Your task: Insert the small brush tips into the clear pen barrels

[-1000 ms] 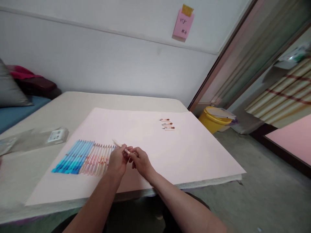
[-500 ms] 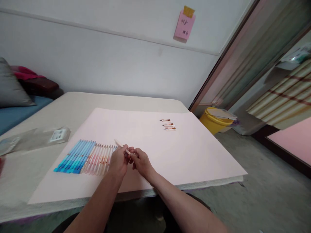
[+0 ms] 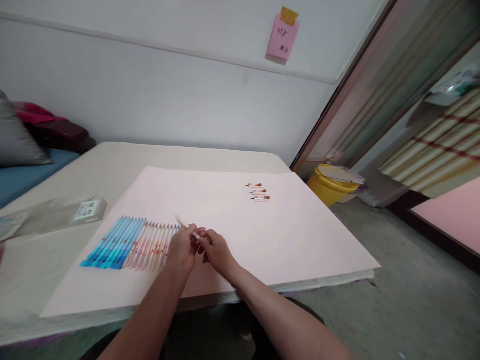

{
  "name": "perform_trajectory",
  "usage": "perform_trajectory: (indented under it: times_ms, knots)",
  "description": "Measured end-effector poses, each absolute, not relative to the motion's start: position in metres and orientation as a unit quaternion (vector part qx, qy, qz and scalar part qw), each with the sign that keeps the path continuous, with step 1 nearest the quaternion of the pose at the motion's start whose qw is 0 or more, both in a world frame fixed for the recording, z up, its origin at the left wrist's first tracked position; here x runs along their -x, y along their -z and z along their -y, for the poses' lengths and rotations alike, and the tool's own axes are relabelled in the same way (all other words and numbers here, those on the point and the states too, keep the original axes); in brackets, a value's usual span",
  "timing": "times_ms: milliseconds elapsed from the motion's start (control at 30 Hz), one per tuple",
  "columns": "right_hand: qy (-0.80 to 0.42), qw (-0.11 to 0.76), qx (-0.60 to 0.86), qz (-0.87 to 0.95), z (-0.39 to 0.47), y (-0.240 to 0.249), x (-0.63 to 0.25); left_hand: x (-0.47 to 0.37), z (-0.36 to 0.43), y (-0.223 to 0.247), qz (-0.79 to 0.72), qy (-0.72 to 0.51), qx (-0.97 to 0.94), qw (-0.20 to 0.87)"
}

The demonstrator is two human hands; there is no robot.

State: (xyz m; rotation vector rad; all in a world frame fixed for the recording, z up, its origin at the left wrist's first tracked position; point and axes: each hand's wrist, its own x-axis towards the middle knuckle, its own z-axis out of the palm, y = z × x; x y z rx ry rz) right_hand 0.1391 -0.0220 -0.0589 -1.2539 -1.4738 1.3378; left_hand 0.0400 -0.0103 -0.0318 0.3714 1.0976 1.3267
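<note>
A pale pen (image 3: 182, 221) slants up to the left out of my left hand (image 3: 183, 246), whose fingers are closed round it. My right hand (image 3: 217, 251) pinches the pen's lower right end, close against the left fingertips. Just left of my hands, a row of blue pens (image 3: 117, 242) lies side by side with a row of pale pens with reddish marks (image 3: 149, 246); my left hand hides part of the pale row. Three short pen parts with brown ends (image 3: 259, 191) lie farther back on the pink sheet (image 3: 300, 235).
A clear plastic packet with a white label (image 3: 88, 210) lies on the table's left side. Beyond the table's right edge stands a yellow bin (image 3: 330, 187). A pink note (image 3: 283, 39) is taped to the wall. A grey cushion (image 3: 18, 135) is at the far left.
The view has shifted slightly. Both hands stay together round the pen, with barely any movement.
</note>
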Motion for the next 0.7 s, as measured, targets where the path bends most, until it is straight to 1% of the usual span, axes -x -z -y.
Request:
perform_trajectory:
  times_ms: [267,700]
  knots:
    - [-0.530,0.373,0.488,0.584,0.0260,0.0586,-0.1359,-0.0402,0.0089,0.0357,-0.488,-0.584,-0.139,0.633]
    - [-0.506,0.342,0.497,0.616,0.0301,0.0574,-0.1325,-0.0416,0.0099,0.0294,-0.515,-0.568,-0.118,0.631]
